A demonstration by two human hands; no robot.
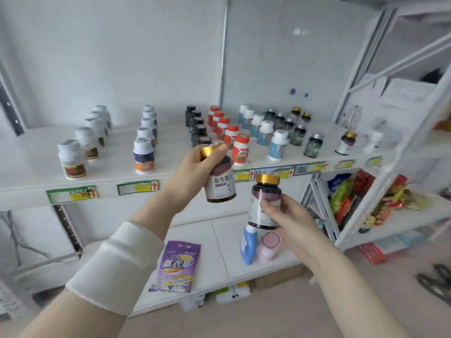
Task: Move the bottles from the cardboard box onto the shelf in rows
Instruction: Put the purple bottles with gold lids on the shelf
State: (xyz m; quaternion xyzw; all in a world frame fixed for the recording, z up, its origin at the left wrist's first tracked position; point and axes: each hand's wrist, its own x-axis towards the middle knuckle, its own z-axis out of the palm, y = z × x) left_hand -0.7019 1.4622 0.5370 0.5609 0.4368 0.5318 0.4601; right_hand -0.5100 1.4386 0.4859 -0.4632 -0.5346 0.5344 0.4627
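White fabric sleeve (114, 269), left hand (192, 167) fingers gripping tilted gold-capped bottle (220, 187), right hand (289, 217) fingers gripping upright cylindrical bottle (267, 192)

Left hand (195, 164) is hiding the neck and left side of the tilted bottle (220, 186); the label print is running out of sight round the curve. Right hand (285, 215) is covering the lower right of the upright bottle (266, 191), and its label is blurring beyond reading. Labels on the rowed bottles (240, 152) on the shelf (36, 167) are showing too small to read. Price tags (138, 187) and packets (351, 198) are smearing. The right edge is cutting off a dark object (436, 281).
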